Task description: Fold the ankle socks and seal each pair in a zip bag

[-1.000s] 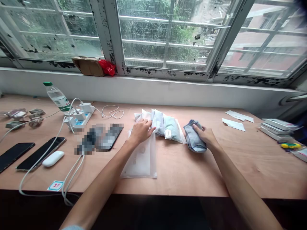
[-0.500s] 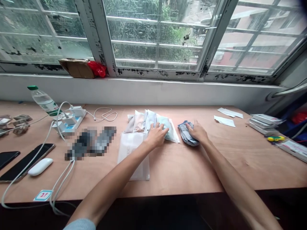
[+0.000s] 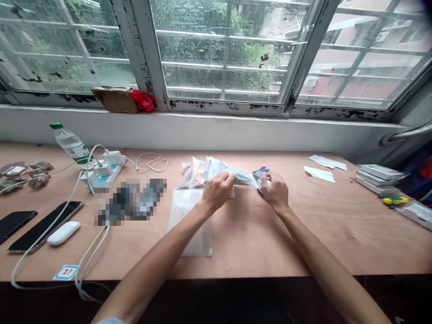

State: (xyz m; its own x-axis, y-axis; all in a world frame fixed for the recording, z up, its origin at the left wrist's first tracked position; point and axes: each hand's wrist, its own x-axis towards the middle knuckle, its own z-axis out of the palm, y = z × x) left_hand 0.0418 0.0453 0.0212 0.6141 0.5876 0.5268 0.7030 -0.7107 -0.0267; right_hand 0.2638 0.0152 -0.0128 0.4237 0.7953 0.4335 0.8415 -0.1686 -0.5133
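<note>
Here, left hand (image 3: pixel 219 191) in pinch grip on green packet (image 3: pixel 242 175); right hand (image 3: pixel 276 192) at cloth (image 3: pixel 260 170), grip unclear.

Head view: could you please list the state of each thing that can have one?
Left hand, closed on the edge of the green packet
Green packet, held, partly hidden
Right hand, curled at the grey cloth; grip unclear
Grey cloth, partly hidden
Frosted bag, lying flat
Bottle, capped
Power strip, chargers plugged in
Left phone, screen dark
Right phone, screen dark

Pale green packet (image 3: pixel 242 175); bluish cloth (image 3: pixel 261 171) at right, partly hidden
</note>
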